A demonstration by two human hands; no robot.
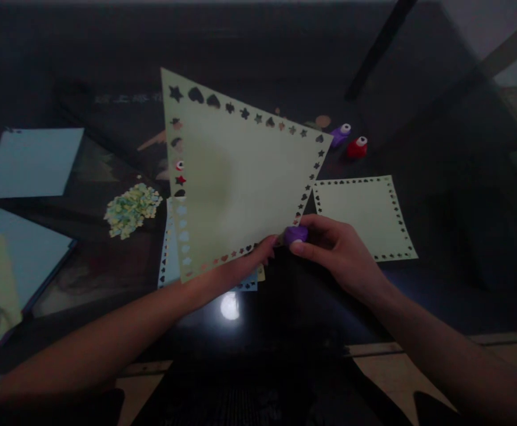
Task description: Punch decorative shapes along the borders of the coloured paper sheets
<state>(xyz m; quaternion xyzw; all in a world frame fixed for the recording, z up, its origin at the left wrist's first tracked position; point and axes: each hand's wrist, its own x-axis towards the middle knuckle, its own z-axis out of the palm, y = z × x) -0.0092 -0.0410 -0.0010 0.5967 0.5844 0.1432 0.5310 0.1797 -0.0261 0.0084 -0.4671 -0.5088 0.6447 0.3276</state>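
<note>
The pale green sheet [249, 171] is up off the dark, glossy table [445, 248], tilted, its lower right corner at the small purple punch [295, 235]. The right hand [340, 251] grips that punch between thumb and fingers. The left hand [265, 253] is beside it at the sheet's lower edge, and with the paper partly covering it, I can't tell how firmly its fingers close.

The corner worries me most: cutouts run close along both edges there, so a skewed punch could bite into a neighbouring hole or tear the thin strip between. The broad paper has little support at its far side, and its weight could drag it out of line. Left fingertips so near the punch could also get nipped.

The sheet looks thin and smooth, bordered with stars, hearts and leafy shapes (a bit of red peeks through the holes on its left side). A second green sheet [358, 219], similarly edged, lies flat by the right hand. A purple bottle-shaped piece [340, 136] and a red one [356, 148], both white-topped, sit beyond. The loose heap of paper bits [132, 210] is crumbly and light; a brushing arm could scatter it.
</note>
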